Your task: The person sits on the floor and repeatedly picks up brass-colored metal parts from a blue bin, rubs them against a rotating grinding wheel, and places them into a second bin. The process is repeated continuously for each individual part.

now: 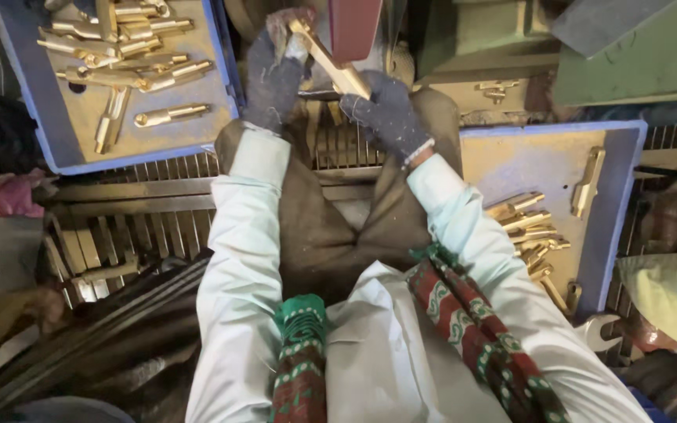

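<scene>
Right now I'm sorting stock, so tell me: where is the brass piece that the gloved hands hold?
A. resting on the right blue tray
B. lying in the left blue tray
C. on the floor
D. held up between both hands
D: the left hand and right hand grip the brass piece at either end, above the trays.

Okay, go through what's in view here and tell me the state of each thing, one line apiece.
Left hand: gloved, gripping one end of the brass part.
Right hand: gloved, gripping the other end.
Brass part: held up, tilted.
Left blue tray: holds a loose pile of brass parts.
Right blue tray: holds fewer, stacked near the sleeve.
</scene>
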